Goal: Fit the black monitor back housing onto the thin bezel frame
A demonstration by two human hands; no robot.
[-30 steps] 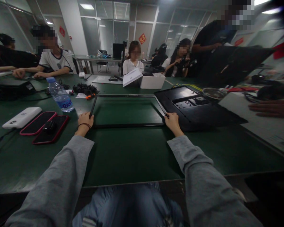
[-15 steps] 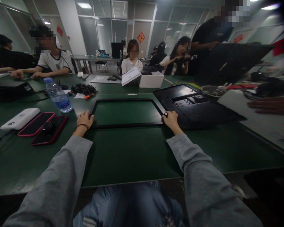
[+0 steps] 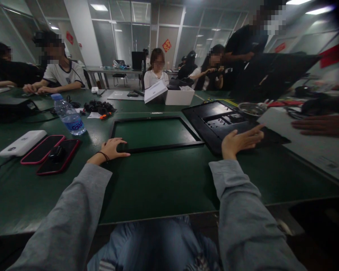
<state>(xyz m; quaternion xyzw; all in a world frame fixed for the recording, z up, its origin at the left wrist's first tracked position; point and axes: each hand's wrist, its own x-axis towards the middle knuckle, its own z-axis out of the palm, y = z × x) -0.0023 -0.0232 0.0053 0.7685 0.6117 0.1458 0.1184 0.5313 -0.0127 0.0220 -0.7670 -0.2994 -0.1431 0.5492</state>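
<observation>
Out front with both arms (image 3: 250, 210)! At the frame's (image 3: 166, 147) seven o'clock corner with the left hand (image 3: 112, 149), thumb and fingers parted; can't tell if gripping. Over the panel (image 3: 219, 133) with the right hand (image 3: 241, 142), extended and free of any grip, aimed to two o'clock. Facing the frame, flat between the hands at twelve o'clock, just beside the panel, with green table (image 3: 158, 188) running from six o'clock to the near edge.

Frame (image 3: 166, 147) on counter (image 3: 164, 184) in front of me, panel (image 3: 207, 135) right of it, box (image 3: 180, 97) behind. My left: 2 phones (image 3: 43, 149) side by side, power bank (image 3: 23, 143) outboard, bottle (image 3: 70, 116) behind phones.
</observation>
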